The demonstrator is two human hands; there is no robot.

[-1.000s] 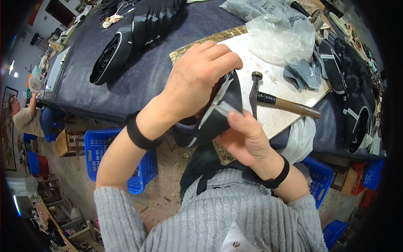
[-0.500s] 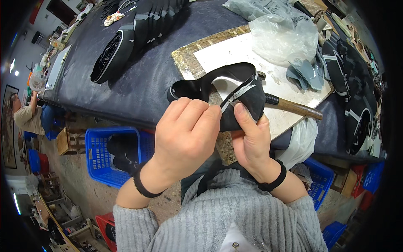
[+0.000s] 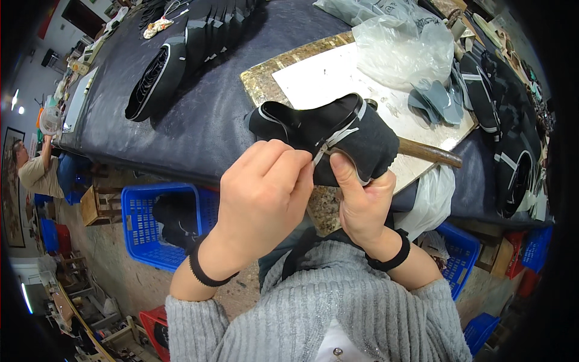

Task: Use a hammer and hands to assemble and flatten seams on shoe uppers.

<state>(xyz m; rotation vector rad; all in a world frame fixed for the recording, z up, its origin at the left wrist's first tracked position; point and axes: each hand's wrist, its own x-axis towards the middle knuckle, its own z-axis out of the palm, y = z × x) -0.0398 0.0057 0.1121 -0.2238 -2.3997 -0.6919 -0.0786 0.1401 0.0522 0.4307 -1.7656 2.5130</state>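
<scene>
A black fabric shoe upper point(image 3: 377, 145) with pale edging is held up in front of me, above the near edge of the work board. My right hand point(image 3: 367, 208) grips its near side, thumb on top and fingers curled beneath. A narrow whitish strip point(image 3: 342, 136) runs along the seam, with a loose end. My left hand point(image 3: 262, 190) is closed in a pinch on the lower end of that strip, close to the right thumb. The left fingertips are partly hidden behind the knuckles. Behind the upper, a tool's wooden handle point(image 3: 431, 152) sticks out to the right.
A white sheet point(image 3: 301, 81) covers much of the stone-like board point(image 3: 256, 78). Clear plastic bags point(image 3: 401, 54) and grey cut pieces point(image 3: 437, 102) lie on it. Nested black uppers point(image 3: 154, 81) stand at left, more point(image 3: 512, 163) at right. Blue crates point(image 3: 136, 226) flank me below.
The shoe upper has turned and tipped in my hands, its near end swinging right and covering more of the wooden handle. The left hand's pinch has moved slightly down along the strip.
</scene>
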